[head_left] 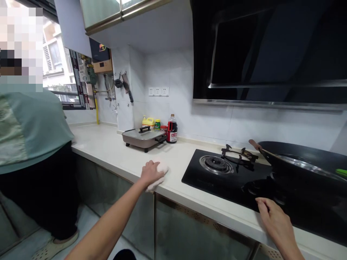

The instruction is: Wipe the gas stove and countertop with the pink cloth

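Observation:
A white cloth [162, 167] lies bunched on the pale countertop [114, 155], close to its front edge. My left hand [151, 172] is closed over it and presses it to the surface; one end of the cloth shows below the wrist. On the right, my right hand [275, 218] is at the front edge of the black gas stove [200, 180], its fingers curled in and nothing visible in them. A loose pan support [240, 157] stands at the stove's back, behind the uncovered left burner [216, 164].
A large wok [300, 166] occupies the stove's right side under the range hood [268, 54]. Farther back stand a lidded electric pan [143, 139] and a soy sauce bottle [172, 130]. A cleaver [127, 87] hangs on the wall. Another person [35, 126] stands at left.

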